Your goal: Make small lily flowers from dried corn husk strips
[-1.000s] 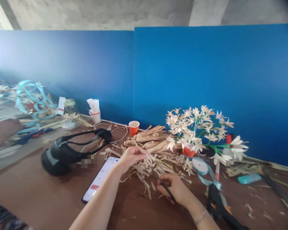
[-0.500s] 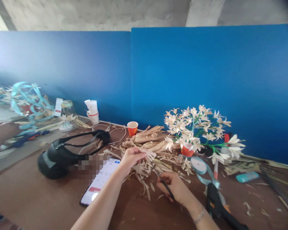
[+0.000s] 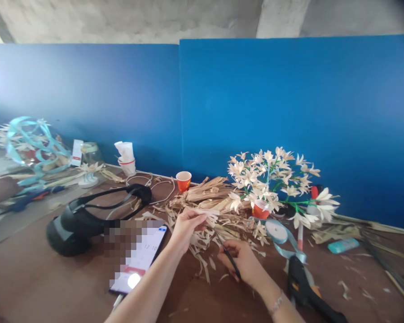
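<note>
Between the thumb and fingers of my left hand [image 3: 185, 228] is a pale corn husk piece [image 3: 213, 216], its fringed end fanning to the right. My right hand [image 3: 245, 261] is closed on dark-handled scissors [image 3: 232, 261], whose blades point up and left, below the husk piece and apart from it. Under both hands lies a loose heap of husk scraps [image 3: 204, 249]. Behind them a bundle of dry husks [image 3: 205, 190] rests on the table. White husk flowers [image 3: 256, 175] on green stems stand in a red paper cup [image 3: 261, 210] to the right.
Right of my hands are a ribbon roll [image 3: 276, 232], a black glue gun [image 3: 303, 287] and a turquoise packet [image 3: 343, 245]. On the left lie a phone [image 3: 139, 260] and a black headset [image 3: 77, 224]. A red cup [image 3: 183, 181] stands behind. Another person's arm [image 3: 2, 193] shows far left.
The whole view has shifted slightly, so things sit a little further left. My left hand still pinches the husk piece, now turned more level; the scissors stay in my right hand.
</note>
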`<state>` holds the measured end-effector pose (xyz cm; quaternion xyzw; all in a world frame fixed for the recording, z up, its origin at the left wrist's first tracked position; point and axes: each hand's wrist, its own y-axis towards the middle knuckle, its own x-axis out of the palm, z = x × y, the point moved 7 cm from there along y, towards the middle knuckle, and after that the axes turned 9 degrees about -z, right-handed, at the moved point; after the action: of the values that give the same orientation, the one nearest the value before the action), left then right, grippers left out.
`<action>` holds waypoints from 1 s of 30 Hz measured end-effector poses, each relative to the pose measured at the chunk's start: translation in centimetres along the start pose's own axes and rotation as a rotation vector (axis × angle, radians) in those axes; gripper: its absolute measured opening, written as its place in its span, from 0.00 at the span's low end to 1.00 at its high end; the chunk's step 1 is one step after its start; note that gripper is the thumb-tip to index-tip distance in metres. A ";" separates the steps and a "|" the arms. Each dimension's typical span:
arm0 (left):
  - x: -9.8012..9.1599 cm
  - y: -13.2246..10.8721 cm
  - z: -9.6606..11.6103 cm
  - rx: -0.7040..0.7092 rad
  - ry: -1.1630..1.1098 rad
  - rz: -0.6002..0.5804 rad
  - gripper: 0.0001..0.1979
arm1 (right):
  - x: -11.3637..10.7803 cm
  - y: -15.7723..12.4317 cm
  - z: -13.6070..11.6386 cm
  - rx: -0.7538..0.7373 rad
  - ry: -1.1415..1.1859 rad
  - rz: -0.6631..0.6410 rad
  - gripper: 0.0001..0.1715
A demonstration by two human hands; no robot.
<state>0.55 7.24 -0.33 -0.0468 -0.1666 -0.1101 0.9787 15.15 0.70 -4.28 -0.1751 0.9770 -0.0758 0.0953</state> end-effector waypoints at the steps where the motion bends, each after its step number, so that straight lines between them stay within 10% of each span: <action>1: 0.1 -0.1 -0.1 0.002 -0.017 0.006 0.12 | 0.0 0.1 0.2 -0.003 0.005 0.003 0.15; 30: 0.7 0.0 -2.1 -0.019 -0.152 0.032 0.13 | 0.3 0.1 -0.6 0.011 -0.048 0.079 0.15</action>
<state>1.89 6.87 -2.04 -0.0668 -0.2387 -0.0920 0.9644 14.67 0.75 -3.81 -0.1374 0.9802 -0.0730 0.1223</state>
